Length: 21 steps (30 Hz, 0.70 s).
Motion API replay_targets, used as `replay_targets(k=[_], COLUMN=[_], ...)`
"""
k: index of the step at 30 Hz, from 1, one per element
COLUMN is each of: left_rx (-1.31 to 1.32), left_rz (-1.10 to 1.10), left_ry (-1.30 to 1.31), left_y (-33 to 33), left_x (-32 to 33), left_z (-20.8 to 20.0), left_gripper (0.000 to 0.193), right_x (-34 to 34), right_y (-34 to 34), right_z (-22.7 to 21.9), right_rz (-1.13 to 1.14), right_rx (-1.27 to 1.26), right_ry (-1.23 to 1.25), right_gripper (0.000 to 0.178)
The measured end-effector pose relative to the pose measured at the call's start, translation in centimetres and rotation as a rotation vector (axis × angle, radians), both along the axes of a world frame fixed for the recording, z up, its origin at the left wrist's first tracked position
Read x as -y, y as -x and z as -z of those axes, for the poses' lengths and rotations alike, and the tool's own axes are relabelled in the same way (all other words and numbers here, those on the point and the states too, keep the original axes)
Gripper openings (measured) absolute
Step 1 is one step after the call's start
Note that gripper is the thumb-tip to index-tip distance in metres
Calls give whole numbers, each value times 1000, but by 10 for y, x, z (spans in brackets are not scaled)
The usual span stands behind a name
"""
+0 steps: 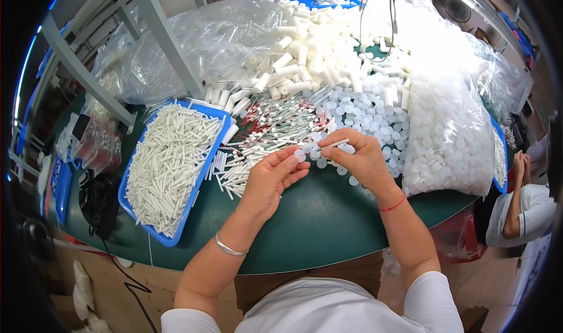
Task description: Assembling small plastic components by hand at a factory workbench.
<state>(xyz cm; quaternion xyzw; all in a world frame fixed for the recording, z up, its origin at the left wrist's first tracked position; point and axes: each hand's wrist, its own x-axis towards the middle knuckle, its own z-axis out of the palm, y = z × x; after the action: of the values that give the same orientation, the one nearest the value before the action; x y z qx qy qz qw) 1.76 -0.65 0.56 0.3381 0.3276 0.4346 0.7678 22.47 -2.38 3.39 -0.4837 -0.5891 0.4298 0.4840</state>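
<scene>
My left hand [271, 177] is closed in a pinch on a small translucent round cap [300, 156]. Just to its right, my right hand [362, 160] grips a thin white stick [334, 145] between thumb and fingers, its left end pointing toward the cap. Whether stick and cap touch I cannot tell. Beyond both hands lies a heap of thin rods with red and white parts [284, 119]. Loose translucent caps [366, 119] spread behind my right hand, and short white sticks [234, 172] lie beside my left hand.
A blue tray [218, 135] full of white sticks stands at left. Thick white cylinders [319, 51] are piled at the back. At right sits a clear bag of caps [448, 139]. Grey metal posts [170, 37] rise at left, and a cable [362, 22] hangs behind. Other people sit around the green table [311, 227].
</scene>
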Motion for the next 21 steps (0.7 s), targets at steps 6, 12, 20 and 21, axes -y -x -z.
replay_targets(k=[6,12,20,21], left_rx=[-73,-3,-287,-326], left_rz=[51,66,-173,-189], left_ry=[46,84,-281,-359], left_y=[0,1,-12,-13], left_x=[0,-1,7,6], left_z=[-2,3,2,2], left_gripper=[33,30,23,22], right_x=[-1,1,1,1], right_y=[0,17,25,24], right_z=[1,13,21,22], right_rz=[-85,-42,-19,-21], right_rx=[153,-73,-486,-475], right_ry=[-205,-21,311,321], right_gripper=[11,14,18,19])
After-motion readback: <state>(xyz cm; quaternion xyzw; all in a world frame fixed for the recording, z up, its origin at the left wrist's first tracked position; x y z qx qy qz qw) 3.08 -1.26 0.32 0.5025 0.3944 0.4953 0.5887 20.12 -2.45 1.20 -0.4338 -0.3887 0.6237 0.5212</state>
